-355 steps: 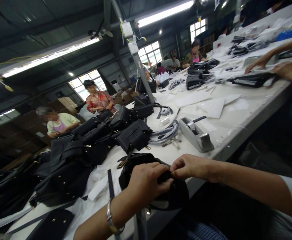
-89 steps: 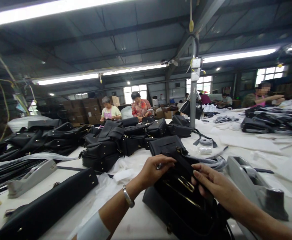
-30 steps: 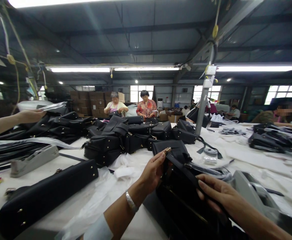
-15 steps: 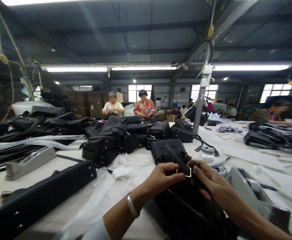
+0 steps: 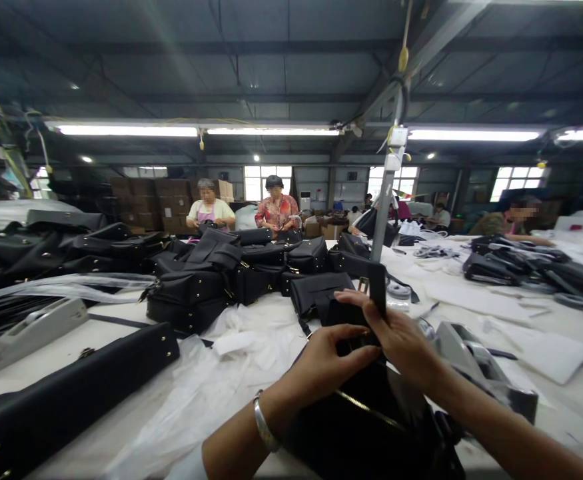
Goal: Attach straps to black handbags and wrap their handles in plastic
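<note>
A black bag [image 5: 341, 433] with a gold zipper [image 5: 371, 409] lies directly before me, its lower part dark. My right hand [image 5: 406, 343] grips a black strap [image 5: 378, 287], whose end stands upright above the fingers. Beside that strap end, a gold buckle [image 5: 364, 285] shows just over my fingertips. Low on the strap, close to the bag, my left hand [image 5: 318, 360] pinches with thumb and forefinger; the exact spot between those fingertips is partly hidden. Behind my hands lies another black bag [image 5: 308, 293].
Black bags [image 5: 191, 293] are piled across the table's far side. A long black bag [image 5: 96, 380] lies at left, near a grey tape dispenser [image 5: 31, 333]. Another dispenser [image 5: 476, 367] stands at right. White tissue [image 5: 196, 393] covers the middle. A metal post [image 5: 384, 213] rises behind; co-workers sit beyond.
The strap, earlier angled down through the buckle between both hands, now stands upright in my right hand. My right hand has risen; the left stays low by the bag. The view has shifted rightward.
</note>
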The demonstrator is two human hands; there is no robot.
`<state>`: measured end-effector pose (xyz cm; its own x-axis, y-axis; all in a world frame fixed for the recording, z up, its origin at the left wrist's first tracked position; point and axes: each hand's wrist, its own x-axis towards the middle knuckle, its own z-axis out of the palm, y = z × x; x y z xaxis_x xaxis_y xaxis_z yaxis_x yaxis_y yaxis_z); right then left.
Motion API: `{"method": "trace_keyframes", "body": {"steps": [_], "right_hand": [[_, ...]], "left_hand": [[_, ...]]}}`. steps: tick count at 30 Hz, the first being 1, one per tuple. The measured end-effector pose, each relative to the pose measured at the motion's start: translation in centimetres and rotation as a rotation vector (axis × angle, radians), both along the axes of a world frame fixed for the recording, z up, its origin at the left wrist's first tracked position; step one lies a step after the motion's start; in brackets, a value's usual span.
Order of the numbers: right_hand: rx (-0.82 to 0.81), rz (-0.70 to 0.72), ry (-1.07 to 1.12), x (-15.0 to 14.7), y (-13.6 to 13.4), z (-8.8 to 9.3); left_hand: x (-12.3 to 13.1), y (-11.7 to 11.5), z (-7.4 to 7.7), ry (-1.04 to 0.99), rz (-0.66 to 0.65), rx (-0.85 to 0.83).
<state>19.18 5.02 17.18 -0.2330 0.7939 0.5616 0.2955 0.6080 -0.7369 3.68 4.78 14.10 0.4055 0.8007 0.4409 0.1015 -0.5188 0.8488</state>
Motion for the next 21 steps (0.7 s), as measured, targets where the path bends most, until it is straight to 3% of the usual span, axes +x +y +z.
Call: {"method": "trace_keyframes", "body": {"steps": [2,4,10,15,18,21], "right_hand": [[-0.175,0.116,0.294,0.4,-0.1,1.3],[-0.249,0.183,0.550,1.1,-0.1,2.7],[-0.115,0.032,0.853,5.7,0.8,5.1],[-0.018,-0.046,0.871,8.7,1.2,4.1],[-0.134,-0.029,0.915,8.4,0.3,2.5],[-0.330,0.070,0.731,6.8,-1.4,0.7]], "left_hand": [[0.1,-0.1,0.5,-0.016,-0.083,-0.100],[0.2,0.0,0.6,-0.030,-0.149,-0.173],[0.7,0.4,-0.2,0.056,-0.135,-0.184],[1.0,0.3,-0.2,0.113,-0.108,-0.089],[1.2,0.4,-0.2,0.110,-0.073,-0.032],[1.4,0.5,-0.5,0.100,-0.043,-0.012]]}}
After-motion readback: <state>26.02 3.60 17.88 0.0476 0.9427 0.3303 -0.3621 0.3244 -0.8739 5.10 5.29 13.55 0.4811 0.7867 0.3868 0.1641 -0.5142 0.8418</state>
